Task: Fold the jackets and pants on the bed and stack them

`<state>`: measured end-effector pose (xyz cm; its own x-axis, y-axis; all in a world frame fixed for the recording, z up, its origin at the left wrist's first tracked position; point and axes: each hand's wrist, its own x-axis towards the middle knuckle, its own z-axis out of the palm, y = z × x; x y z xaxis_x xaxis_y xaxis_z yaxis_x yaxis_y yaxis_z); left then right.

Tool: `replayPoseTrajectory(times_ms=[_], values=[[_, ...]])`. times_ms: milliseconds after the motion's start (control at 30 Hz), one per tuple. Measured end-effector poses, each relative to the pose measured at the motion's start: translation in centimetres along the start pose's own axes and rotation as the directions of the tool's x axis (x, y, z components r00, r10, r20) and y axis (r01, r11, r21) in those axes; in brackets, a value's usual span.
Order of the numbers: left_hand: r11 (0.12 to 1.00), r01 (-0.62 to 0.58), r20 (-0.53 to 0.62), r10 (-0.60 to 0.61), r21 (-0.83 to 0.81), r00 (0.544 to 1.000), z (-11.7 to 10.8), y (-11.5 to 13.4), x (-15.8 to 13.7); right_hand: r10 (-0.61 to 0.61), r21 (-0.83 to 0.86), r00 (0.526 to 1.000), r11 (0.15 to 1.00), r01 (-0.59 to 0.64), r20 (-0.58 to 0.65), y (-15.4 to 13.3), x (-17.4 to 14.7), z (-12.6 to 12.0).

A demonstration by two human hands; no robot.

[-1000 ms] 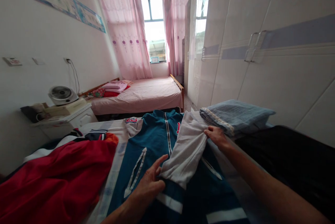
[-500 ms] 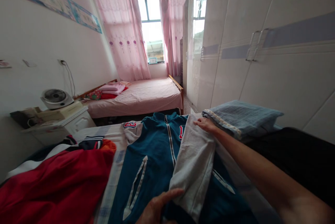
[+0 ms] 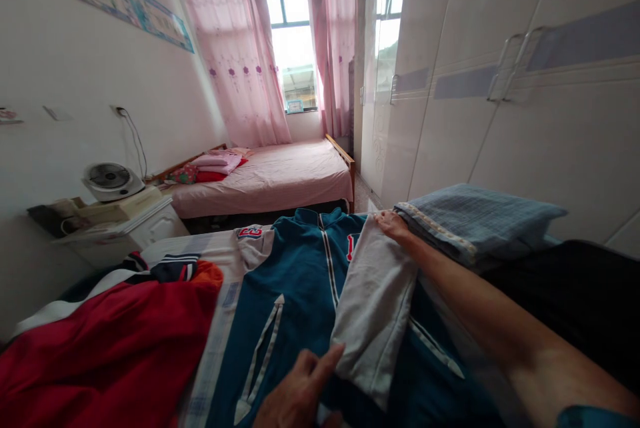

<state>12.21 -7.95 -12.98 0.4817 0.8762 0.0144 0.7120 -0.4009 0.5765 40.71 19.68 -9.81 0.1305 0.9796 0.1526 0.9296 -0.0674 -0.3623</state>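
A teal zip jacket (image 3: 293, 281) with grey sleeves lies spread out, front up. Its right-hand grey sleeve (image 3: 375, 308) is folded down over the front, partly covering a red-and-white letter patch. My right hand (image 3: 393, 223) rests at the shoulder end of that sleeve, its fingers lying on the cloth. Low in the middle, my left hand (image 3: 297, 391) is over the jacket's lower front. Its index finger is stretched out beside the lower part of the folded sleeve, and the hand's lower part leaves the picture.
A red garment (image 3: 120, 341) with striped trim lies to the left. Folded blue cloth (image 3: 485, 215) sits at the right, beside a dark item (image 3: 575, 301). Beyond are a pink-covered bed (image 3: 270, 175), a fan (image 3: 111, 180) on a cabinet, and white wardrobes (image 3: 565, 135).
The view has shifted slightly. My left hand has come further into the picture, and my right hand's fingers lie closer together on the sleeve's shoulder end. The sleeve stays folded across the jacket.
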Motion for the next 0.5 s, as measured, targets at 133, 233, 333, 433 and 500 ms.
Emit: replayPoseTrajectory(times_ms=[133, 233, 333, 433, 500], values=[[0.937, -0.161, -0.247, 0.243, 0.310, 0.938, 0.0, 1.7, 0.5, -0.084, -0.043, 0.996, 0.996, 0.083, -0.016, 1.2, -4.0, 0.0], [0.824, -0.430, -0.060, 0.482, 0.368, 0.874, 1.3, 2.3, 1.5, -0.170, -0.087, 0.984, 0.981, 0.174, 0.055, 2.2, -7.1, 0.8], [0.798, -0.508, 0.085, 0.510, 0.325, 0.856, 2.3, 2.4, 2.0, -0.195, -0.120, 0.967, 0.969, 0.216, 0.164, 2.9, -8.6, 1.4], [0.853, -0.452, 0.159, 0.424, 0.259, 0.891, 2.0, 3.2, 1.9, -0.196, -0.134, 0.957, 0.964, 0.228, 0.213, 2.7, -8.6, 0.7], [0.882, -0.414, 0.172, 0.382, 0.225, 0.908, 1.4, 4.2, 1.7, -0.206, -0.136, 0.958, 0.962, 0.235, 0.198, 1.5, -8.6, -0.2]])
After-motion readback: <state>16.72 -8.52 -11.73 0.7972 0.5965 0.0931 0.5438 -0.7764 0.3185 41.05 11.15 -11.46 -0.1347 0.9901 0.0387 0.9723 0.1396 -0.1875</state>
